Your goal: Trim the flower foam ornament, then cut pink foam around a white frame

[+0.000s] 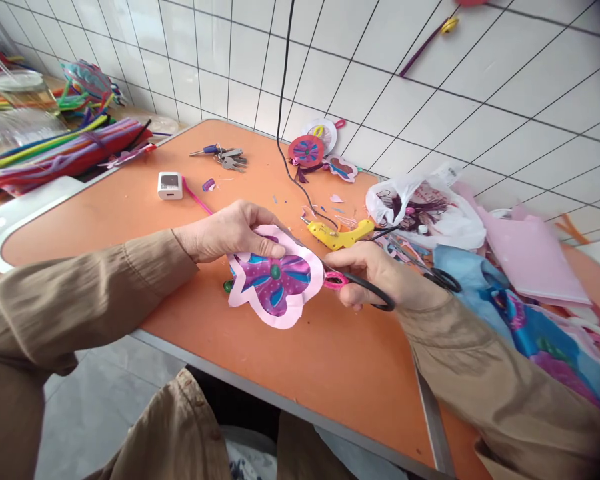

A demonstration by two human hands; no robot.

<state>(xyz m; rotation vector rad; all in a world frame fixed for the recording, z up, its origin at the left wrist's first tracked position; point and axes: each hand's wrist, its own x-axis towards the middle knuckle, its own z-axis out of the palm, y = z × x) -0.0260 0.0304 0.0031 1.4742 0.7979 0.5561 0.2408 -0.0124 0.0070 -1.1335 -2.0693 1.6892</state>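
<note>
My left hand point(240, 230) pinches a pink-edged felt flower piece point(283, 280) with a purple and blue centre and a green bead, thumb on top. My right hand point(375, 273) grips scissors with black handles point(373, 290); their blades lie along the upper right edge of the piece, partly hidden behind it. A pink loop point(335, 280) shows between the piece and my right fingers. Another green bead point(228, 286) pokes out at the piece's left edge. Just beyond my right hand lies a yellow glue gun point(341, 235).
Keys point(230, 159), a white charger point(171, 185) and finished ornaments point(307, 151) lie on the orange table point(280, 360). Pipe cleaners point(70, 157) fill the left. A plastic bag point(460, 220), pink sheets point(535, 257) and blue fabric point(490, 287) crowd the right. A black cable point(281, 93) hangs at the back.
</note>
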